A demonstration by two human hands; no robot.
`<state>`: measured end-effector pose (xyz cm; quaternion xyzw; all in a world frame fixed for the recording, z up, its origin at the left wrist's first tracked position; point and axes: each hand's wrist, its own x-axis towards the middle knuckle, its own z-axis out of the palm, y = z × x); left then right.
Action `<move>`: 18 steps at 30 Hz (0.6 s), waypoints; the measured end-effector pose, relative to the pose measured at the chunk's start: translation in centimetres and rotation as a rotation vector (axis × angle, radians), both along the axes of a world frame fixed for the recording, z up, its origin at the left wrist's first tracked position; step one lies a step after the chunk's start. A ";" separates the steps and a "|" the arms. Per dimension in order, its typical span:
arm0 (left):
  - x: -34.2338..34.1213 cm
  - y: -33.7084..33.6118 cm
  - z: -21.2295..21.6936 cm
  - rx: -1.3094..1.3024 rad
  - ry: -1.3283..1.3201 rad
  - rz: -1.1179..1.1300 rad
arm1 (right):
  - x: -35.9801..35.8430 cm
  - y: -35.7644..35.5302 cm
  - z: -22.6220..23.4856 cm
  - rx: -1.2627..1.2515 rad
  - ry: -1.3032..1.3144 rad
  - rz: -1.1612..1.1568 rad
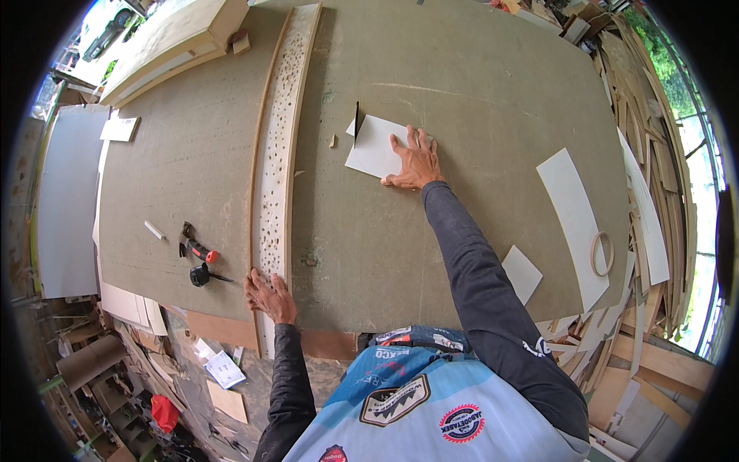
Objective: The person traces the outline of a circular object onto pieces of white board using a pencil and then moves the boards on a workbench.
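Observation:
My right hand (415, 160) lies flat with fingers spread on a white rectangular panel (372, 144) on the big grey-green worktable (462, 100). A thin dark piece (356, 119) stands upright at the panel's far left corner. My left hand (269, 294) rests with fingers on the near end of a long white perforated strip with wooden edges (281, 138), close to the table's front edge. Neither hand grips anything.
A hammer with a red grip (194, 245) and a small black tool (202, 274) lie left of the strip. A long white panel (573, 219), a wooden ring (600, 254) and a small white piece (522, 271) sit at the right. Wood offcuts pile up along the right side.

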<state>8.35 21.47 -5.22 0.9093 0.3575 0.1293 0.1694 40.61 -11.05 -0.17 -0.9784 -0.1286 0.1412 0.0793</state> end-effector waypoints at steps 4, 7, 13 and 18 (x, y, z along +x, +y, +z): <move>0.0 0.0 -0.1 0.021 0.016 -0.004 | -0.1 -0.2 -0.4 0.014 -0.030 0.004; -0.1 0.1 -0.1 0.032 0.023 -0.001 | -0.4 -0.2 -0.2 0.009 -0.041 0.017; -0.1 0.1 0.0 0.035 0.053 0.006 | -0.7 0.0 0.0 0.027 -0.038 0.000; -0.1 0.0 -0.1 0.022 0.031 0.005 | -0.5 0.0 -0.2 0.027 -0.017 -0.013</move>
